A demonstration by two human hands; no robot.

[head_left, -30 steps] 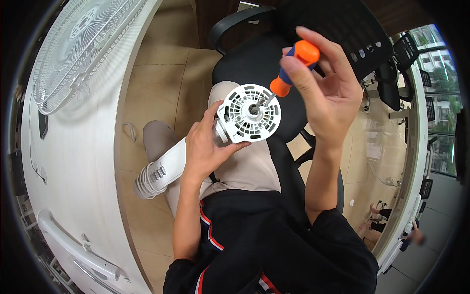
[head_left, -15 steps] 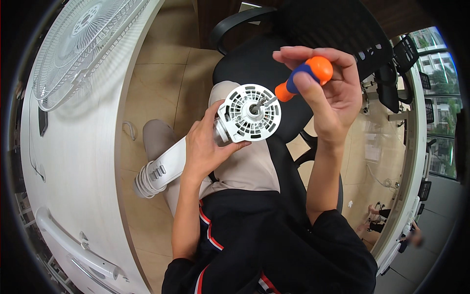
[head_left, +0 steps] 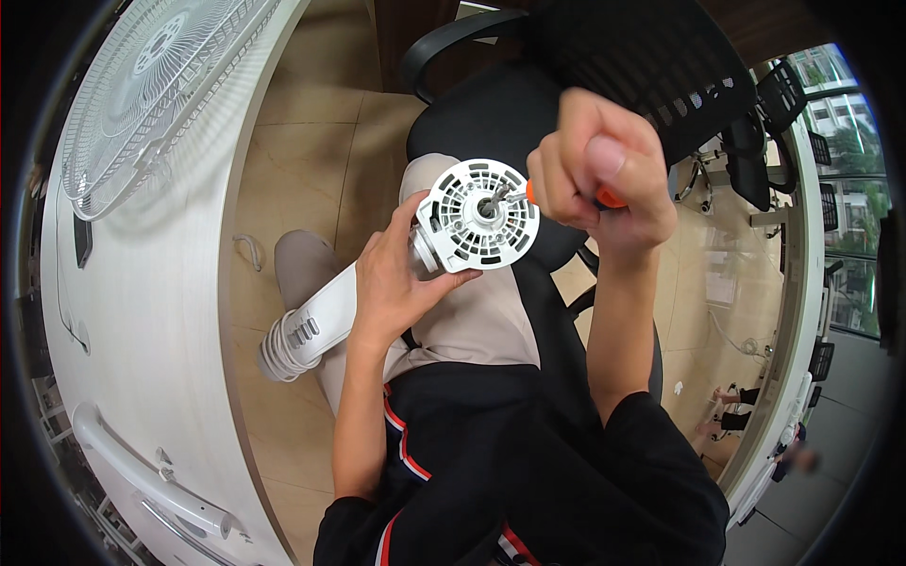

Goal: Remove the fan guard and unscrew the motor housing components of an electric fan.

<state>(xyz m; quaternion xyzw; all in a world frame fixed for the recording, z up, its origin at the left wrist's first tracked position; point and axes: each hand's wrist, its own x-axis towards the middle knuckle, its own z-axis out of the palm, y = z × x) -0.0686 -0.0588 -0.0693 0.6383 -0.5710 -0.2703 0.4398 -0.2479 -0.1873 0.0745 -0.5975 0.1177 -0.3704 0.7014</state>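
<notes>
A white fan motor head (head_left: 514,238) with a round slotted face tilts up toward me above my thigh. My left hand (head_left: 385,278) grips it from its left and lower side, thumb along the bottom rim. Below it runs the white fan column (head_left: 326,307), with buttons and a coiled cord at its end. My right hand (head_left: 609,174) is wrapped round a screwdriver (head_left: 531,191) with an orange and blue handle, mostly hidden by the fingers. Its metal shaft points left at the face, near the central motor shaft; whether the tip touches a screw cannot be made out.
On the white table (head_left: 156,302) at left lie a wire fan guard (head_left: 165,104) and a curved white tube (head_left: 142,472). A black office chair (head_left: 472,123) stands ahead, close to my right hand. A cable (head_left: 247,250) lies below the table edge. Another person's legs (head_left: 741,410) show far right.
My right hand has turned over, from an opened grasp with the palm showing to a closed fist round the screwdriver handle. The motor head and my left hand have hardly moved.
</notes>
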